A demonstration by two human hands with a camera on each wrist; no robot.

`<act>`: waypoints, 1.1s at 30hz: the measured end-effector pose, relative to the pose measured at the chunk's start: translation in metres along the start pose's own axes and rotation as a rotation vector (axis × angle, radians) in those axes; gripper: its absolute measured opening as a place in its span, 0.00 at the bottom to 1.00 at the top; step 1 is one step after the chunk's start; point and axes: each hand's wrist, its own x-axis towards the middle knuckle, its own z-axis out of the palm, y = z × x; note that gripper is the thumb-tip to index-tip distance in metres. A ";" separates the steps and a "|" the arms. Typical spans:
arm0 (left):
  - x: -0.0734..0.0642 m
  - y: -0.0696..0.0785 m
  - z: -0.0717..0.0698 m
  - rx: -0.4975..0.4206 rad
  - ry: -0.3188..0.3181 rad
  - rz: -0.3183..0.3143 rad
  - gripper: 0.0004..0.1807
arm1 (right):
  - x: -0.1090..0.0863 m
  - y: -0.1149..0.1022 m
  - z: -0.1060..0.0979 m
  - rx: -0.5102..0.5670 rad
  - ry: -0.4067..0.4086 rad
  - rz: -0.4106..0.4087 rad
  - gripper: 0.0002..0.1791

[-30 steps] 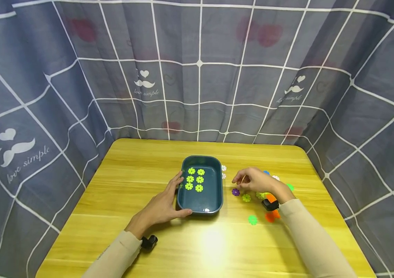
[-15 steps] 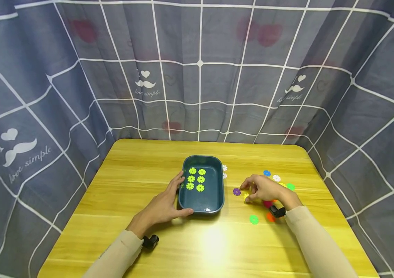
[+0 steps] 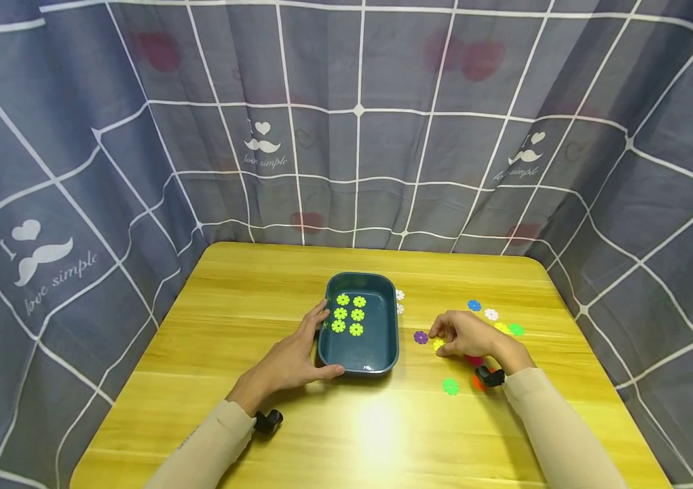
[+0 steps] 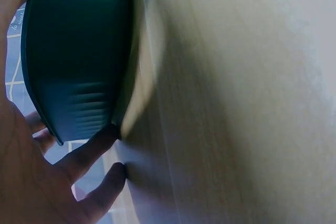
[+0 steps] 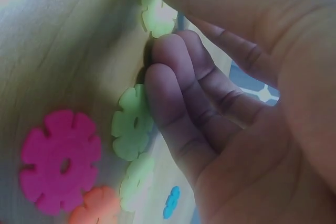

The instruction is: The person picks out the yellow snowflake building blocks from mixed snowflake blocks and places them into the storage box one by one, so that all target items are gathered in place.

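Observation:
My left hand [image 3: 288, 360] rests against the left side of a dark teal tray [image 3: 363, 371], its thumb by the near corner and its fingers spread along the wall. Inside the tray lie several yellow-green flower discs [image 3: 356, 329] in two columns. To the right, my right hand [image 3: 471, 336] pinches a yellow-green flower disc [image 3: 439, 344] at the table between thumb and index finger. Just left of those fingertips lies a purple flower disc [image 3: 421, 337]. The right wrist view shows a pink flower disc [image 5: 60, 161] and an orange one [image 5: 97, 207] beneath the hand.
Beyond the right hand lie blue [image 3: 474, 305], white [image 3: 491, 314] and green [image 3: 516, 329] discs. Another green disc [image 3: 451, 386] lies nearer. Two white discs [image 3: 400, 309] sit by the tray's right side. A gridded curtain [image 3: 334, 136] surrounds the wooden table [image 3: 248, 272].
My right hand drew back right from beside the purple disc and came down on the yellow-green disc, where its fingers close. The left hand stays at the tray; the head view shifts slightly.

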 end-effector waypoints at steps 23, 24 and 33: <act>-0.001 0.001 -0.001 -0.005 -0.008 0.004 0.73 | 0.000 0.001 0.002 0.005 0.022 0.008 0.09; -0.002 0.002 -0.001 -0.007 -0.011 0.003 0.73 | 0.000 0.001 0.003 0.003 0.024 0.006 0.09; 0.000 0.003 -0.001 -0.013 -0.004 -0.012 0.75 | 0.001 0.002 0.002 0.007 0.050 -0.008 0.10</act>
